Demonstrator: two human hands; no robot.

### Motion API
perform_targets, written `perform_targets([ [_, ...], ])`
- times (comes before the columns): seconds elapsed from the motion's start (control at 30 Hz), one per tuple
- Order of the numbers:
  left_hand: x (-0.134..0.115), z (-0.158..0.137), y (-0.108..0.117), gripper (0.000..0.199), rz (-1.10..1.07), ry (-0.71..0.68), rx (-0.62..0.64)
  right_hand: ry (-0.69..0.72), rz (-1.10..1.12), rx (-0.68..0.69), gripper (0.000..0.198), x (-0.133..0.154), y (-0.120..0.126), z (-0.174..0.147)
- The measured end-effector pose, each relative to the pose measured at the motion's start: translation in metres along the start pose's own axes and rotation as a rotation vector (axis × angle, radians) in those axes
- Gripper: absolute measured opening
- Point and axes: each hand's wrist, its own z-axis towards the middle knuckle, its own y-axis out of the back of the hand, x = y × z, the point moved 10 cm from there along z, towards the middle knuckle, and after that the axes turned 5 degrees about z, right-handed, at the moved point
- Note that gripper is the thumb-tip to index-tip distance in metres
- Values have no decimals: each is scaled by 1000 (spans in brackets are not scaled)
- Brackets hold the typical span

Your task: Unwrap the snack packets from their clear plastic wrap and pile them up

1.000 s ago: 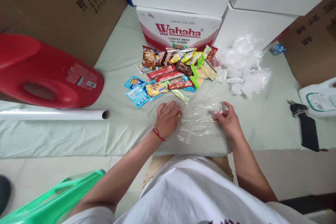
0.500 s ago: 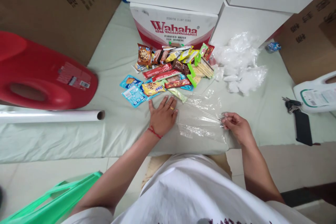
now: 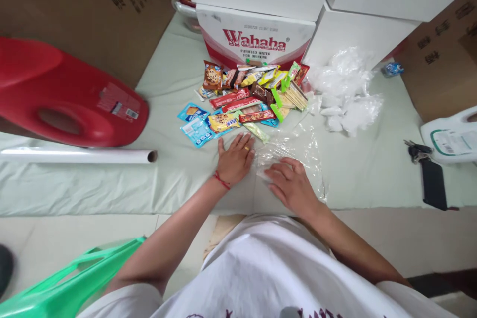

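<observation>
A clear plastic bag (image 3: 311,151) lies flat on the green cloth in front of me. My right hand (image 3: 292,184) rests over its near part, fingers apart and slightly bent, not gripping it. To the left of the bag, my left hand (image 3: 235,158) lies flat on the cloth with its fingers spread, next to the bag's left edge. Just beyond my hands is a pile of wrapped snacks: a green-wrapped stick (image 3: 253,131), a yellow cookie packet (image 3: 223,121), blue packets (image 3: 197,131), red bars (image 3: 240,104) and cracker packs (image 3: 296,94).
Crumpled clear bags (image 3: 348,89) lie to the right of the snacks. A Wahaha carton (image 3: 257,35) stands behind them. At left are a red jug (image 3: 85,104) and a white roll (image 3: 78,156); at right, a white bottle (image 3: 452,134), keys (image 3: 417,151) and a black phone-like object (image 3: 433,184).
My right hand has let go of the bag's right side and moved left over the bag, its fingers now spread. My left hand stays flat on the cloth. The view has shifted slightly.
</observation>
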Motion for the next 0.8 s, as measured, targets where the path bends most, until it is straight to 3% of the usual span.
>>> perform_targets([
  [0.1, 1, 4, 3, 51, -18, 16, 49, 108, -23, 24, 10, 25, -16, 5],
  [0.23, 1, 12, 9, 49, -19, 18, 126, 292, -31, 249, 15, 71, -48, 4],
  [0.33, 0, 18, 11, 49, -14, 12, 181, 312, -6, 193, 10, 87, -38, 5],
  [0.4, 0, 19, 11, 48, -2, 9, 200, 188, -18, -5, 15, 72, -10, 6],
  [0.5, -1, 17, 8, 48, 23, -4, 196, -100, -22, -286, 57, 20, 32, -3],
  [0.57, -1, 14, 6, 49, 38, -5, 169, -237, 59, -301, 80, -16, 37, -6],
  [0.6, -1, 14, 5, 50, 45, -2, 154, -279, 130, -256, 82, -30, 32, -5],
  [0.67, -1, 12, 3, 52, 56, 5, 138, -341, 288, -134, 62, -48, 14, -2],
  [0.77, -1, 12, 2, 53, 71, 6, 148, -403, 439, -47, 12, -52, -2, 3],
  [0.8, -1, 13, 2, 53, 75, 6, 155, -406, 451, -49, 9, -50, -3, 5],
])
